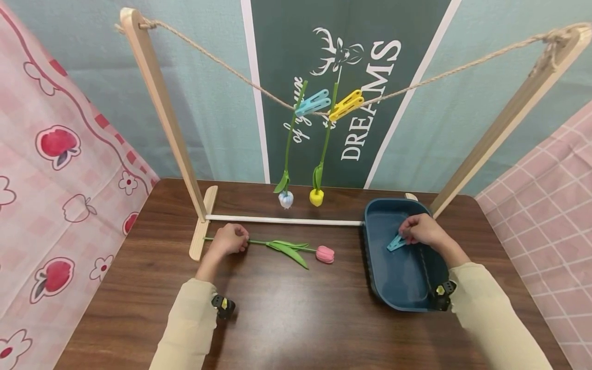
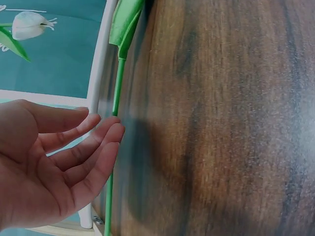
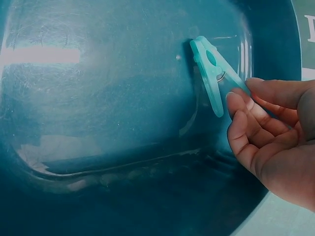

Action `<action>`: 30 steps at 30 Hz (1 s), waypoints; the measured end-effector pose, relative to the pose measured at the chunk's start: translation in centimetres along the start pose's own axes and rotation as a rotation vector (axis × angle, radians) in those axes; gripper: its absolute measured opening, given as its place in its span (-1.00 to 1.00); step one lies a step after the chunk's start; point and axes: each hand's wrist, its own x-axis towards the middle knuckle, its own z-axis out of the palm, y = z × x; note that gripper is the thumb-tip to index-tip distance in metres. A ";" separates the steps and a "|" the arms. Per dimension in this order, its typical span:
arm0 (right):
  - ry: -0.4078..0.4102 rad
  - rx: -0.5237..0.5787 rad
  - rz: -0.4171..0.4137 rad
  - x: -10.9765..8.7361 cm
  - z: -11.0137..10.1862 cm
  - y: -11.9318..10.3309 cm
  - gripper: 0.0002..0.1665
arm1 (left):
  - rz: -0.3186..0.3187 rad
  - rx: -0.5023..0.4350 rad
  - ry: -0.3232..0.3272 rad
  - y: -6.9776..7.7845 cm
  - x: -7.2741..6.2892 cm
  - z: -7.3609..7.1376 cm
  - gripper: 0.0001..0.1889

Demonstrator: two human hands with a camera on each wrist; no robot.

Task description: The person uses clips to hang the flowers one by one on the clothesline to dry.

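Note:
A pink artificial tulip (image 1: 325,254) lies on the table, its green stem (image 2: 118,88) running behind the fingertips of my left hand (image 1: 231,239). Those fingers are loosely bent at the stem, with a gap between thumb and fingertips; whether they touch it is unclear. Inside the dark blue basin (image 1: 390,277), my right hand (image 1: 421,229) pinches one arm of a light blue clothespin (image 3: 209,73) between thumb and fingers. From the rope hang a white-blue tulip (image 1: 285,199), held by a blue clothespin (image 1: 313,103), and a yellow tulip (image 1: 316,197), held by a yellow clothespin (image 1: 346,105). Both blooms point down.
A sagging rope (image 1: 222,62) joins the left wooden post (image 1: 162,110) and right wooden post (image 1: 509,121). Low between them runs a white rod (image 1: 287,221) behind the pink tulip. The basin stands by the right post. Patterned cloths hang behind and at both sides.

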 end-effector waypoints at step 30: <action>-0.035 -0.020 0.005 0.1 0.0 0.7 -0.82 | -0.068 -0.077 -0.058 -0.2 0.7 0.9 -0.80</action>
